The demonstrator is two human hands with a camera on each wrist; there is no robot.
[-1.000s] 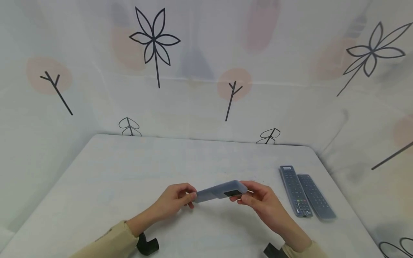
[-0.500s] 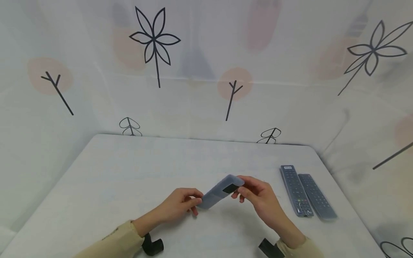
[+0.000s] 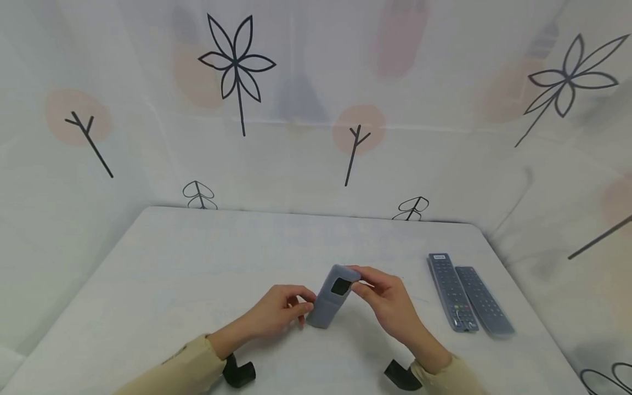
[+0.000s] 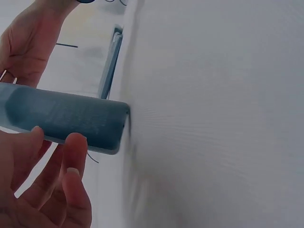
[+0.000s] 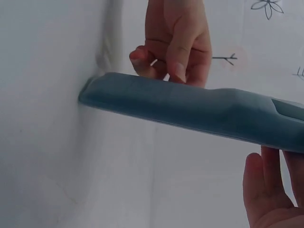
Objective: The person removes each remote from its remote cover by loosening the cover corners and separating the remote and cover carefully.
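In the head view, the remote (image 3: 327,305) now points to one o'clock, not nearly three, so this turning seems to bring its dark patch (image 3: 341,286) towards the person. At nine o'clock, the left hand (image 3: 278,311) pinches its lower edge; at three, the right hand (image 3: 391,303) grips its top.

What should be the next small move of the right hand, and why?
Perhaps the right hand could gently lower the upper end of the tilted remote control to lay it flat: it grips that end, while the lower end seems to meet the white table.
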